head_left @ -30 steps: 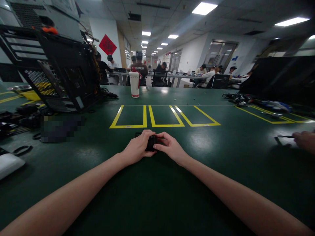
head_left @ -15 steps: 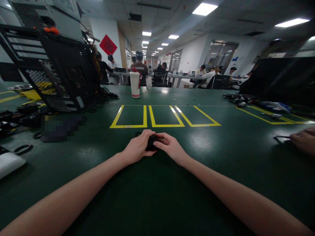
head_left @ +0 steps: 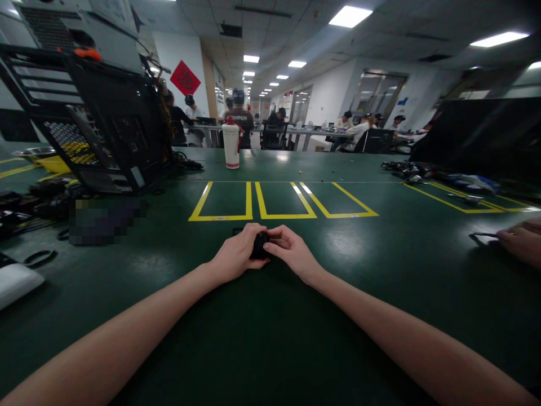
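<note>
A small black object (head_left: 260, 246) sits between my two hands on the green tabletop (head_left: 270, 327), just in front of the yellow tape outlines. My left hand (head_left: 239, 252) is wrapped round its left side, thumb low and fingers over the top. From the right, the thumb and fingers of my right hand (head_left: 293, 252) pinch it. Both hands cover most of the object, so I cannot make out its kind. A dark edge of something shows behind my left fingers; whether it belongs to the same object I cannot tell.
Three yellow tape outlines (head_left: 287, 216) lie beyond my hands. A white cup (head_left: 231, 148) stands behind them. To the left are a black computer case (head_left: 122, 124), dark cables and a white object (head_left: 17, 285). Another person's hand (head_left: 524, 239) holds a thin dark tool at the right.
</note>
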{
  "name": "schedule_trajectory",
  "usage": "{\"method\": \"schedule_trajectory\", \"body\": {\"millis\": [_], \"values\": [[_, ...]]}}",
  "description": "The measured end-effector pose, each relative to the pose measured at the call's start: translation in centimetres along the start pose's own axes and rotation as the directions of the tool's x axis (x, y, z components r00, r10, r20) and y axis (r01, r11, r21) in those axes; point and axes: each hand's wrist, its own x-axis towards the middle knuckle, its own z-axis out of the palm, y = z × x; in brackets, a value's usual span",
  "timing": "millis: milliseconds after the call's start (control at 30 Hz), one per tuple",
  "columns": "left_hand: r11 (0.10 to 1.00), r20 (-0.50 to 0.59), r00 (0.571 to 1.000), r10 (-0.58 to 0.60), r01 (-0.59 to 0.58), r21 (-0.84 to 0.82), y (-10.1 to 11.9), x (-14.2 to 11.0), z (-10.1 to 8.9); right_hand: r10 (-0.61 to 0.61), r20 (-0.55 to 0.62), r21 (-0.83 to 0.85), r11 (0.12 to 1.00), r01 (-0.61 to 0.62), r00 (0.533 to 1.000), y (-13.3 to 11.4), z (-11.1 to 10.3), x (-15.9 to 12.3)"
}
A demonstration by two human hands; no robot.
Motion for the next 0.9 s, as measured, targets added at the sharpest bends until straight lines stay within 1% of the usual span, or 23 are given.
{"method": "schedule_trajectory", "body": {"millis": [100, 200, 267, 400, 633, 733, 800, 900], "values": [[1.000, 0.004, 1.000, -0.006, 0.006, -0.002, 0.00, -0.03, -0.04, 0.035, -0.010, -0.018, 0.999, -0.035, 0.999, 0.20, -0.13, 0.10], [1.000, 0.005, 1.000, -0.010, 0.010, -0.004, -0.05, -0.06, -0.04, 0.066, 0.043, 0.011, 0.998, -0.067, 0.997, 0.29, -0.23, 0.15], [1.000, 0.004, 1.000, -0.007, 0.007, -0.014, -0.09, -0.08, -0.03, 0.048, 0.063, 0.049, 0.998, -0.051, 0.997, 0.24, -0.19, 0.09], [1.000, 0.003, 1.000, -0.018, 0.018, -0.009, -0.14, -0.10, 0.01, 0.003, 0.054, 0.073, 0.997, -0.007, 0.999, 0.13, 0.02, -0.11], [1.000, 0.006, 1.000, -0.008, 0.008, -0.002, 0.00, -0.07, -0.10, 0.010, 0.002, 0.015, 1.000, -0.010, 1.000, -0.03, 0.14, -0.13], [1.000, 0.009, 1.000, -0.010, 0.010, 0.002, 0.09, -0.08, -0.17, 0.050, 0.009, 0.001, 0.999, -0.050, 0.999, 0.04, 0.02, -0.04], [1.000, 0.004, 1.000, -0.010, 0.010, 0.015, 0.10, -0.07, -0.16, 0.063, 0.034, 0.019, 0.998, -0.064, 0.997, 0.24, -0.04, 0.04], [1.000, 0.003, 1.000, -0.005, 0.005, 0.025, 0.05, -0.05, -0.08, 0.019, 0.050, 0.090, 0.996, -0.023, 0.999, 0.54, 0.01, 0.09]]}}
